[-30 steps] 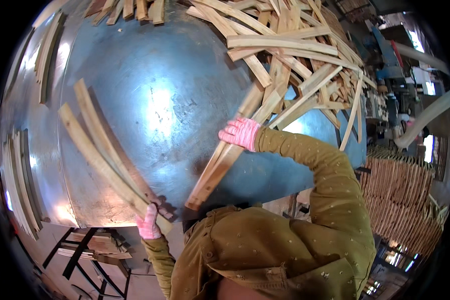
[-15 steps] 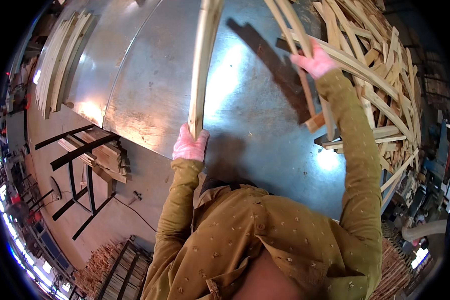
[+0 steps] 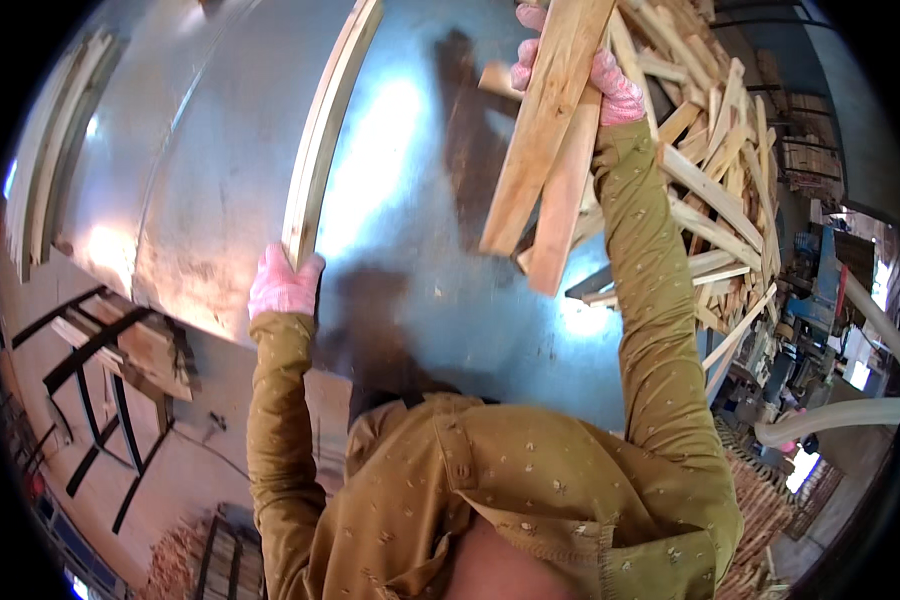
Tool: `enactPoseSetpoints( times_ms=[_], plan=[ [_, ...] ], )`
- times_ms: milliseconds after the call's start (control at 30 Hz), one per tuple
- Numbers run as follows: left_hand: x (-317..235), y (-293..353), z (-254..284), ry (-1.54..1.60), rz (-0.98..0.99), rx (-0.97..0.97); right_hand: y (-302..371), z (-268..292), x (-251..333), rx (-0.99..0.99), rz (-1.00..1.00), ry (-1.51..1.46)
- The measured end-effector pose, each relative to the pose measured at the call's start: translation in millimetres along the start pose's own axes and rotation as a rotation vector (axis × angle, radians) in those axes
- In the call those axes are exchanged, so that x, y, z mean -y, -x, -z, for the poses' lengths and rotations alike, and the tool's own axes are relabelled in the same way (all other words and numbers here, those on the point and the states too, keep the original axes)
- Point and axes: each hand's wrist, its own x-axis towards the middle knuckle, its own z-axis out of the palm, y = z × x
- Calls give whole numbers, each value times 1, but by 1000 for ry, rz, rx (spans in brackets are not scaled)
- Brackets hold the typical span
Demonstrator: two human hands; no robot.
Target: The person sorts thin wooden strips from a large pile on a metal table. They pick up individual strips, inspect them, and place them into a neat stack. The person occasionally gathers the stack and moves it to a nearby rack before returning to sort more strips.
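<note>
Right hand [image 3: 618, 88] turned slats [image 3: 548, 125] — rack [image 3: 98, 349] holds boards [image 3: 155, 350].

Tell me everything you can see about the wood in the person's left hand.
The wood is long, narrow and pale, slightly curved, though the lens may add bend. A line runs along it; whether it's one piece or two, I can't tell. The pink-gloved left hand grips its near end, and it slants forward and rightward over the shiny metal table, reaching the picture's top edge. Whether it touches the table is unclear.
</note>
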Motion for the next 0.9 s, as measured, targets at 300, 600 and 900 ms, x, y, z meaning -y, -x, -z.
enactPoseSetpoints(
  times_ms=[300, 600, 900],
  plan=[
    [-4, -17, -6, -242, -14, -90, -31, 50, -77, -455, 59, -132],
    [56, -4, 4, -197, 68, -115, -39, -31, -89, -859, -245, -5],
    [68, 8, -12, -255, -106, -214, -121, -118, -206, -510, -673, 1238]
  ],
)
